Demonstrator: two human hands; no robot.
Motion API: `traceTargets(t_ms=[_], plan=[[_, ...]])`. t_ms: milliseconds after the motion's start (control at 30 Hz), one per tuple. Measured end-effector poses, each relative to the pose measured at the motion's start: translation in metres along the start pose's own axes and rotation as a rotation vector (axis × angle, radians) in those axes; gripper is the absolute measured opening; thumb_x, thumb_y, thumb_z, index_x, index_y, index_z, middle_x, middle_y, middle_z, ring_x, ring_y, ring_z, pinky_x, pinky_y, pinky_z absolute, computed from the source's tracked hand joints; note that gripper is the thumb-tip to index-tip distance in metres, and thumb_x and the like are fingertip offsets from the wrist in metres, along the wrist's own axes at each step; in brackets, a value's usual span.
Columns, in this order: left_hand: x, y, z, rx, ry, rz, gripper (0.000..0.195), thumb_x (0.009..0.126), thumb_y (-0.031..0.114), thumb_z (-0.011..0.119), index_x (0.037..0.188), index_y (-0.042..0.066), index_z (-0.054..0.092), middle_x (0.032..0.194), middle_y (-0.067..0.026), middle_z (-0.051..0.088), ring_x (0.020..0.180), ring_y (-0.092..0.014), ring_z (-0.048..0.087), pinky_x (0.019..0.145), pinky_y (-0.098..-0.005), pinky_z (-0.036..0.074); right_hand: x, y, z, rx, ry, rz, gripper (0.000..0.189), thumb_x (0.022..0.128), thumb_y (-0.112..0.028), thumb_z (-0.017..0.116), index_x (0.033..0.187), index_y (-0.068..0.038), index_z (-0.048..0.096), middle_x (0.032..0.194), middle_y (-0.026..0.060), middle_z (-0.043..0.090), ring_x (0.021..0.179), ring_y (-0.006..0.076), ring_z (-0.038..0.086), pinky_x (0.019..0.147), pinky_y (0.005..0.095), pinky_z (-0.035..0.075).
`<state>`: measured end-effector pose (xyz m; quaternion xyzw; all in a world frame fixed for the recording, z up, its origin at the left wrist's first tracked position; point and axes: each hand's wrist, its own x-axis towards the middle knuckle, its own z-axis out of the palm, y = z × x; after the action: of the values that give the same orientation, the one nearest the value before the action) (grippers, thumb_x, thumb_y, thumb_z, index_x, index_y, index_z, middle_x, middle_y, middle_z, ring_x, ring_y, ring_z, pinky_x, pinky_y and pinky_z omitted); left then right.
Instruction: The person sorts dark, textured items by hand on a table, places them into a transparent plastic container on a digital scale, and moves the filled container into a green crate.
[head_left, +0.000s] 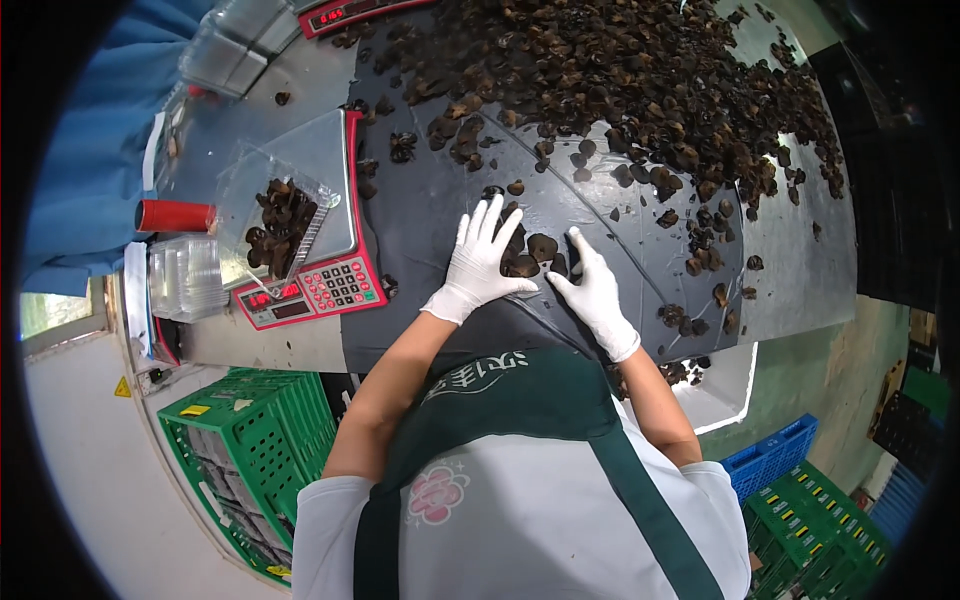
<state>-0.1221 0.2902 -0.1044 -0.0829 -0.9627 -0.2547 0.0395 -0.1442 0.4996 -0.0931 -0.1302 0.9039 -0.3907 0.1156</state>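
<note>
My left hand (480, 262), in a white glove, lies with spread fingers against the left side of a small group of dark wood ear mushrooms (541, 247). To their right is my right hand (592, 289), gloved too, thumb and fingers apart and facing the group. Neither hand grips anything that shows, though the left palm's underside is hidden. At the left, a red-rimmed digital scale (337, 289) bears a tilted clear plastic tray (311, 232) filled with more mushrooms (277, 229).
A large heap of mushrooms (600, 67) covers the table's far side. Left of the scale are a red cylinder (176, 216) and stacked clear trays (186, 277). A second scale (352, 13) stands at the top. Green crates (255, 442) and a white bin (727, 397) are below the table edge.
</note>
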Motion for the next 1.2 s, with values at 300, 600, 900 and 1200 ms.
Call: traceTargets(t_ms=[300,600,900,1200], plan=[[-0.03,0.009,0.013,0.014,0.169,0.127,0.076,0.058,0.026,0.076,0.129,0.011,0.052,0.132,-0.0145,0.05,0.101,-0.027,0.054,0.086,-0.0403,0.041,0.009,-0.025,0.05,0.462,-0.097,0.038,0.053,0.076,-0.011,0.073,0.127,-0.006,0.056,0.091,0.0121,0.067,0.073,0.0142,0.062,0.07,0.0269,0.052],[0.0,-0.014,0.008,-0.019,0.354,0.07,0.018,0.077,0.02,0.069,0.095,0.019,0.068,0.095,0.0061,0.065,0.08,-0.015,0.062,0.054,-0.0308,0.052,0.037,-0.007,0.029,0.425,0.051,0.011,0.061,0.076,-0.013,0.077,0.131,-0.004,0.053,0.086,0.0074,0.068,0.076,0.0078,0.06,0.075,0.0233,0.049],[-0.005,-0.026,-0.153,-0.179,0.852,-0.068,0.017,0.073,-0.002,0.069,0.089,0.004,0.069,0.089,-0.0078,0.068,0.084,-0.019,0.065,0.079,-0.0284,0.052,0.032,0.013,0.017,0.244,0.104,0.066,0.046,0.082,-0.012,0.07,0.126,-0.008,0.059,0.081,0.0053,0.067,0.072,0.0112,0.059,0.073,0.0271,0.049],[-0.063,-0.137,-0.205,0.478,0.623,-0.582,0.069,0.068,0.047,0.077,0.122,0.01,0.059,0.131,-0.0132,0.05,0.124,-0.03,0.044,0.105,-0.0478,0.029,0.033,0.001,0.018,0.17,0.092,-0.032,0.036,0.083,-0.016,0.065,0.117,-0.006,0.062,0.098,0.0121,0.068,0.072,0.0173,0.061,0.073,0.0293,0.05]])
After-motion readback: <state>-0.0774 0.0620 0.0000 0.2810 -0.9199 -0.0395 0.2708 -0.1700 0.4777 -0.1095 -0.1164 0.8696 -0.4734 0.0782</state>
